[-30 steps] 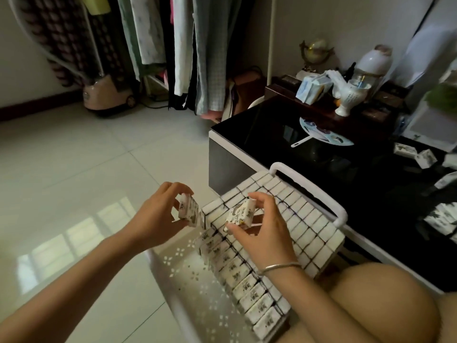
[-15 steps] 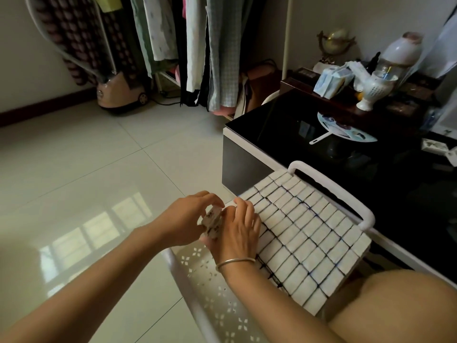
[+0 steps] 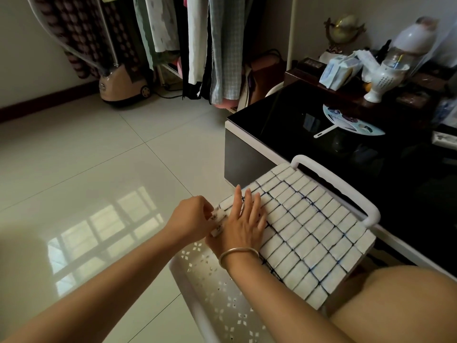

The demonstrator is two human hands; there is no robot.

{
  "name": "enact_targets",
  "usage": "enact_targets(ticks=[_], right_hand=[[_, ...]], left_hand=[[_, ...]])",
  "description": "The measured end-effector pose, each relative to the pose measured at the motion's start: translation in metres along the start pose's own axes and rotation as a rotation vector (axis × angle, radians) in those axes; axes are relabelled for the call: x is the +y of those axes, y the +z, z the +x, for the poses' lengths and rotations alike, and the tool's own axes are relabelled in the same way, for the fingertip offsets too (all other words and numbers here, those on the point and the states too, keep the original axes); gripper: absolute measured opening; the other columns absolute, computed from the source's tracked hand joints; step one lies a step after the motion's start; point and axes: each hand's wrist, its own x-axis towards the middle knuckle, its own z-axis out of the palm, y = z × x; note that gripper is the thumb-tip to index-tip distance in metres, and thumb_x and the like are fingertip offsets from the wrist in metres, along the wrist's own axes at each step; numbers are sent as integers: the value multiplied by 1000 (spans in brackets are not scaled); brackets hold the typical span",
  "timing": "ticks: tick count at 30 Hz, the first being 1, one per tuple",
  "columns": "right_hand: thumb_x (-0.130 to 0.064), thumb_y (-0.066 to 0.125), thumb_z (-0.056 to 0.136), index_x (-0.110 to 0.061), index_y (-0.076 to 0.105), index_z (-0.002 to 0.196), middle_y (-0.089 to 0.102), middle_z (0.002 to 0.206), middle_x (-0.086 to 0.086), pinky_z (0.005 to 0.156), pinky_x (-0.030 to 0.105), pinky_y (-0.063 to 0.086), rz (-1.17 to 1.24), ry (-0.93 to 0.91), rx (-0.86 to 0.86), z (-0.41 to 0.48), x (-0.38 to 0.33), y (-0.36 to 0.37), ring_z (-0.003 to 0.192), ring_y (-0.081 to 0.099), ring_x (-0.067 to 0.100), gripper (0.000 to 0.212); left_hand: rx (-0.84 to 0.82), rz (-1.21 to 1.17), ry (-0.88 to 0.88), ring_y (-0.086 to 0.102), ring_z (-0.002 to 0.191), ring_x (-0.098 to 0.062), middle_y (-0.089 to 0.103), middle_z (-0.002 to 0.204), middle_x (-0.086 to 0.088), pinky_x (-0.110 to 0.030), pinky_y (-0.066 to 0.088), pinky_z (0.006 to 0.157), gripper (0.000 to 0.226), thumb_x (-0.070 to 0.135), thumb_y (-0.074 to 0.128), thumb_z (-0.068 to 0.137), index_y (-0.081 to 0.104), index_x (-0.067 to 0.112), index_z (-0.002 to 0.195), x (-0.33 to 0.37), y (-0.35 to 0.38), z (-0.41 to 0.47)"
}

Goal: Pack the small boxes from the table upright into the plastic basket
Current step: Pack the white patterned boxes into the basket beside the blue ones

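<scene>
A white plastic basket (image 3: 205,288) with flower-shaped holes rests on my lap beside a black glass table (image 3: 284,125). Several rows of small white boxes (image 3: 316,233) stand upright in it, packed tight. My left hand (image 3: 191,217) pinches one small box (image 3: 217,220) at the left edge of the packed rows. My right hand (image 3: 243,226), a bangle on its wrist, lies flat with straight fingers on the box tops next to that box.
A hand fan (image 3: 351,121) lies on the black table, with a white vase (image 3: 382,80) and tissue packs (image 3: 338,70) behind it. One loose box (image 3: 445,138) shows at the right edge. Clothes hang on a rack (image 3: 197,43) beyond the tiled floor. My knee (image 3: 395,300) is at the lower right.
My right hand set its box into the rows and flattened onto the tops. My left hand brought its box against the row edge. The view shifted left.
</scene>
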Motion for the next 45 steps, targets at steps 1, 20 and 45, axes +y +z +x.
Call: enact_targets(ticks=[1, 20, 45], right_hand=[[-53, 76, 35, -11, 31, 146, 44, 144, 13, 104, 50, 34, 4, -1, -9, 0, 0, 1, 136, 31, 33, 127], [-70, 66, 63, -20, 4, 151, 14, 156, 6, 119, 40, 8, 262, -292, -214, 11, 43, -33, 144, 8, 28, 119], [-37, 53, 80, -18, 64, 115, 57, 125, 5, 104, 36, 36, 274, -80, 186, 39, 250, -154, 120, 46, 27, 42]], left_hand=[[-10, -1, 0, 66, 95, -18, 71, 100, 1, -29, 53, 83, 19, 18, 69, 83, 71, 16, 102, -2, 2, 1], [23, 28, -56, 64, 98, -23, 71, 100, -4, -29, 50, 78, 22, 21, 77, 77, 72, 13, 97, -4, 13, -1], [83, -283, 537, 64, 72, -6, 65, 84, 14, -21, 47, 63, 12, 27, 61, 90, 69, 24, 98, 227, 80, 1]])
